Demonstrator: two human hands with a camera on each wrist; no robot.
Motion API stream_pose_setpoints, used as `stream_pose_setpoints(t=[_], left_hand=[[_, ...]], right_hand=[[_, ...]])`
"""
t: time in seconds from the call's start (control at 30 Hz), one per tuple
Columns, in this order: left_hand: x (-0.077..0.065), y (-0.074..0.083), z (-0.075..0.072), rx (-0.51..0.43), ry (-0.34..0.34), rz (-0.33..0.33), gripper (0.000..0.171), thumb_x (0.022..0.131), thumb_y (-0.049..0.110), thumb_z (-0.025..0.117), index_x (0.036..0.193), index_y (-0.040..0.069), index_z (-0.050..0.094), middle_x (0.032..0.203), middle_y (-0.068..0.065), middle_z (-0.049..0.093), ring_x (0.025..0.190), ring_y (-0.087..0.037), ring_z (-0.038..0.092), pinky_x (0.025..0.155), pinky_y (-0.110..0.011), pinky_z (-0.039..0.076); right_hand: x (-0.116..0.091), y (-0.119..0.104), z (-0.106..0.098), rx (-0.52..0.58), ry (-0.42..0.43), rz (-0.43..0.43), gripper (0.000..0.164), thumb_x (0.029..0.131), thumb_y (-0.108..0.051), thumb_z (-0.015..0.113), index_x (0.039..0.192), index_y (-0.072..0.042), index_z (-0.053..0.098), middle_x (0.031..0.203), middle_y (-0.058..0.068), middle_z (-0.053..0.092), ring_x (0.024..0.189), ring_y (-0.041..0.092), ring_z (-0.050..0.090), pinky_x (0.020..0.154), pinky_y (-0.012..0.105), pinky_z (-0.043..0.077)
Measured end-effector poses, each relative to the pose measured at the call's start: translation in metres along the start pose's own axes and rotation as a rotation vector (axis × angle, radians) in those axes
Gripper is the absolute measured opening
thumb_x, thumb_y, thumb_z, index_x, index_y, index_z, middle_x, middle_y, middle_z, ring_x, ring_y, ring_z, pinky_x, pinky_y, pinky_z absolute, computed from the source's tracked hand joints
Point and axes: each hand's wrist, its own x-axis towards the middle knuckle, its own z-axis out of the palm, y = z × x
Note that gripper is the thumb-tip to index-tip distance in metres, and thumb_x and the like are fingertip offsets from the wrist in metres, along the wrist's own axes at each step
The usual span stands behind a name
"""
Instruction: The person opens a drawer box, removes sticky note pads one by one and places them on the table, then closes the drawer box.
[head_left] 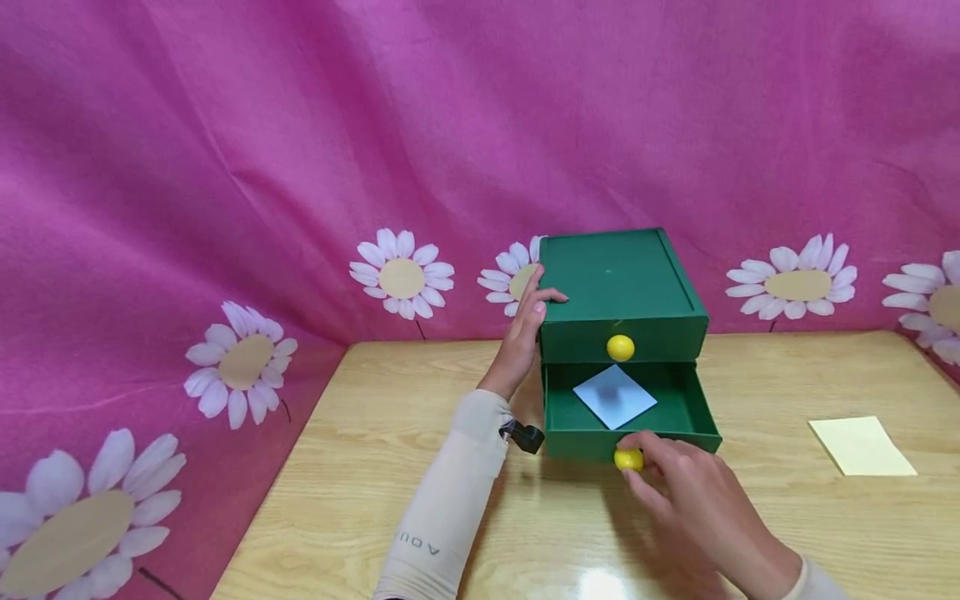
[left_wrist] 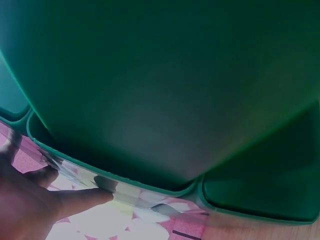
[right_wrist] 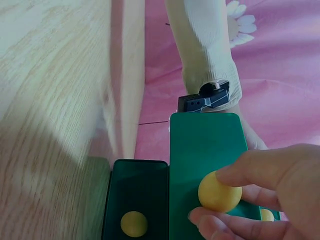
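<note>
Just right of centre: a green plastic three-drawer cabinet (head_left: 611,267) stands on a light wood-grain table (head_left: 322,483), against a magenta cloth (head_left: 450,125) printed with white daisies.
Middle drawer: the middle drawer (head_left: 573,446) is pulled out; the top drawer (head_left: 573,342) above it and the bottom drawer (right_wrist: 145,187), seen from the right wrist, look closed.
Inside the drawer: a pale blue square of paper (head_left: 615,397) lies turned like a diamond, its near corner by the front wall, its far corner close to the top drawer's lower edge.
Right hand: the right hand (head_left: 697,492) pinches the middle drawer's round yellow knob (head_left: 628,459) between thumb and fingers.
Left hand: the left hand (head_left: 519,342) rests against the cabinet's left side, fingers spread and fairly straight, one reaching over the top edge.
On the table at right: a pale yellow square of paper (head_left: 862,447), well apart from the cabinet.
Risk to the drawer: a harder pull could probably tip it or bring it out of its slot, since the knob seems its only hold.
Risk to the cabinet: it looks light; if the flat left hand slipped, it could slide or swivel with the drawer.
Risk to the blue paper: it appears loose, so a jerk could shift it, and a raised far corner might catch under the top drawer.
</note>
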Motion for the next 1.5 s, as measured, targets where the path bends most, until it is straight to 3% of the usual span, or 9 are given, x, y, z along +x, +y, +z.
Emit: stream_pose_setpoints(t=[0.5,0.77,1.07,1.5], left_hand=[[-0.001,0.002,-0.001,-0.004,0.008,-0.001,0.035,0.097,0.020,0.023,0.118,0.004,0.046,0.151,-0.005,0.003,0.137,-0.018,0.000,0.105,-0.054,0.008],[-0.001,0.002,-0.002,-0.005,0.018,-0.012,0.035,0.097,0.020,0.023,0.118,0.005,0.046,0.151,-0.004,0.003,0.137,-0.017,0.001,0.105,-0.054,0.007],[-0.001,0.001,-0.001,-0.015,0.021,-0.019,0.035,0.097,0.020,0.023,0.119,0.005,0.045,0.151,-0.004,0.003,0.137,-0.017,0.001,0.105,-0.054,0.009],[0.000,0.003,0.002,0.008,0.015,-0.006,0.035,0.097,0.021,0.024,0.119,0.005,0.046,0.151,-0.005,0.004,0.137,-0.018,0.002,0.105,-0.054,0.008]], right_hand=[[-0.008,-0.004,0.000,-0.022,-0.012,0.009,0.024,0.072,-0.024,0.074,0.091,-0.025,0.059,0.070,-0.017,0.058,0.056,0.001,0.046,0.054,0.018,0.043],[-0.011,-0.007,-0.002,-0.019,-0.037,0.010,0.025,0.072,-0.026,0.075,0.091,-0.026,0.059,0.076,-0.015,0.062,0.059,-0.002,0.051,0.060,0.023,0.050],[-0.016,-0.008,-0.005,-0.037,-0.056,0.015,0.025,0.072,-0.027,0.075,0.092,-0.026,0.060,0.074,-0.016,0.062,0.058,-0.004,0.050,0.059,0.018,0.048],[-0.025,-0.008,-0.010,-0.018,-0.100,0.041,0.026,0.073,-0.030,0.074,0.093,-0.030,0.059,0.076,-0.019,0.061,0.059,-0.004,0.050,0.065,0.026,0.052]])
